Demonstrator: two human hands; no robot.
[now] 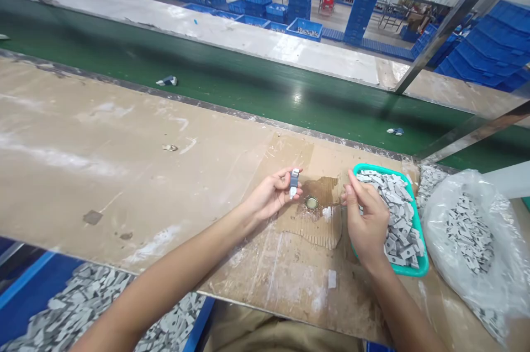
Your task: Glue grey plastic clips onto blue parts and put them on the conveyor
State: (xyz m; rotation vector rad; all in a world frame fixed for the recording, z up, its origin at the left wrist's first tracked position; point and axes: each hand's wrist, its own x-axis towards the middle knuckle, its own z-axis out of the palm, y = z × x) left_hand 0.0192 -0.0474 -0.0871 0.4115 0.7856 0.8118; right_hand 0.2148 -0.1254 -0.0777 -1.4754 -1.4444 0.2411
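My left hand (273,194) holds a small dark grey and white part (294,183) upright between its fingertips, above the cardboard mat. Over the left edge of the green basket (421,230), my right hand (366,214) is closed, thumb and forefinger pressed together; whatever they pinch is too small to make out. Light grey pieces (397,203) fill the basket. Between the hands, a small round cap (311,203) sits on a wet brown patch of the cardboard (304,230).
A clear bag (439,241) of grey pieces stands right of the basket. Beyond the table (103,175) runs a green conveyor (256,84) carrying a few small parts. A blue crate (25,291) of pieces is below left. Metal posts (439,31) rise at the right.
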